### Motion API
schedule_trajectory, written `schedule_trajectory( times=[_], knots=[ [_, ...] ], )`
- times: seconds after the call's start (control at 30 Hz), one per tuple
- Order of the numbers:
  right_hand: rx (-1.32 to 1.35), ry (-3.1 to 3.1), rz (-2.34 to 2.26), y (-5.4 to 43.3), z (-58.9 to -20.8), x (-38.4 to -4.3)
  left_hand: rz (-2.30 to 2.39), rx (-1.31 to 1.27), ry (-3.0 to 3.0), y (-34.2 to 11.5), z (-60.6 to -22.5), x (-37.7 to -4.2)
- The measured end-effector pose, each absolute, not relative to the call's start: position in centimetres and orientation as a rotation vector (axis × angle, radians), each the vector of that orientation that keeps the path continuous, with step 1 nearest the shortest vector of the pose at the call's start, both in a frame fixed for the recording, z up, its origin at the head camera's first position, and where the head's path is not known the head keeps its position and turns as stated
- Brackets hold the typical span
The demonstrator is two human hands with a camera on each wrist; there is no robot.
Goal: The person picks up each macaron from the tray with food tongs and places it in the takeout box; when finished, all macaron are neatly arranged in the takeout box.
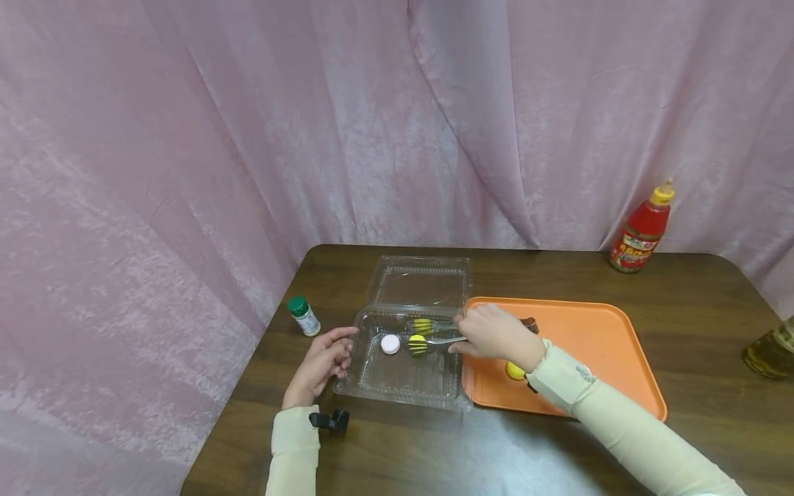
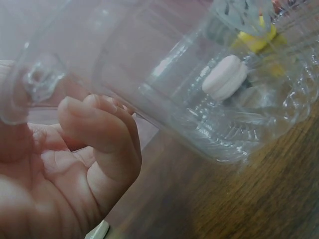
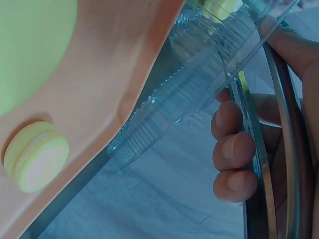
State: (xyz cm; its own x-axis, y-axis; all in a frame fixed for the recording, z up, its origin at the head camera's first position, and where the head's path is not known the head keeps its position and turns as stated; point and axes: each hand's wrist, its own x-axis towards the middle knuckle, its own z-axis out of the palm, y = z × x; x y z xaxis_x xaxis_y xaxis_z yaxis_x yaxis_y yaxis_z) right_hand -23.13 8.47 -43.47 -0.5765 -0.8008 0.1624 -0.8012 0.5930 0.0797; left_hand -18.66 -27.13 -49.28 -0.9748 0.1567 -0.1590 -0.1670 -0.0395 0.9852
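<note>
My right hand (image 1: pixel 496 334) grips slotted metal tongs (image 1: pixel 446 339) over a clear plastic clamshell container (image 1: pixel 403 386), which stands with its lid folded back. A yellow macaron (image 1: pixel 418 344) shows between the tong heads, inside the container's walls. To its left, a white macaron (image 2: pixel 225 78) lies on the container floor. My left hand (image 1: pixel 322 365) is at the container's left rim, one straight finger touching it and the others loosely bent. Another yellow macaron (image 3: pixel 37 157) lies on the orange tray (image 1: pixel 595 344), partly behind my right forearm in the head view.
A small green-capped shaker bottle (image 1: pixel 304 317) stands left of the container. At the back right is a red sauce bottle (image 1: pixel 642 231) with a yellow cap. A jar (image 1: pixel 772 351) stands at the right edge. Pink curtain (image 1: pixel 372 138) hangs behind the wooden table (image 1: pixel 409 455).
</note>
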Motion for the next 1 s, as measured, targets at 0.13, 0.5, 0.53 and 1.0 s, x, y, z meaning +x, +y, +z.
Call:
schedule_trajectory(
  times=[0.13, 0.5, 0.53, 1.0],
  knots=[
    [1.327, -2.666, 0.049, 8.9, -43.1, -23.0, 2.127, -0.013, 1.999, -27.1, -49.4, -18.8],
    [1.238, -2.728, 0.242, 10.6, -42.1, -22.3, 2.112, -0.006, 1.997, -27.1, -49.4, -18.7],
    [1.229, -2.724, 0.250, 10.8, -42.1, -22.3, 2.111, -0.004, 1.997, -27.2, -49.4, -18.7],
    [1.070, -2.646, 0.247, 14.8, -41.3, -21.9, 2.125, -0.007, 1.985, -27.1, -49.5, -18.8]
  ],
)
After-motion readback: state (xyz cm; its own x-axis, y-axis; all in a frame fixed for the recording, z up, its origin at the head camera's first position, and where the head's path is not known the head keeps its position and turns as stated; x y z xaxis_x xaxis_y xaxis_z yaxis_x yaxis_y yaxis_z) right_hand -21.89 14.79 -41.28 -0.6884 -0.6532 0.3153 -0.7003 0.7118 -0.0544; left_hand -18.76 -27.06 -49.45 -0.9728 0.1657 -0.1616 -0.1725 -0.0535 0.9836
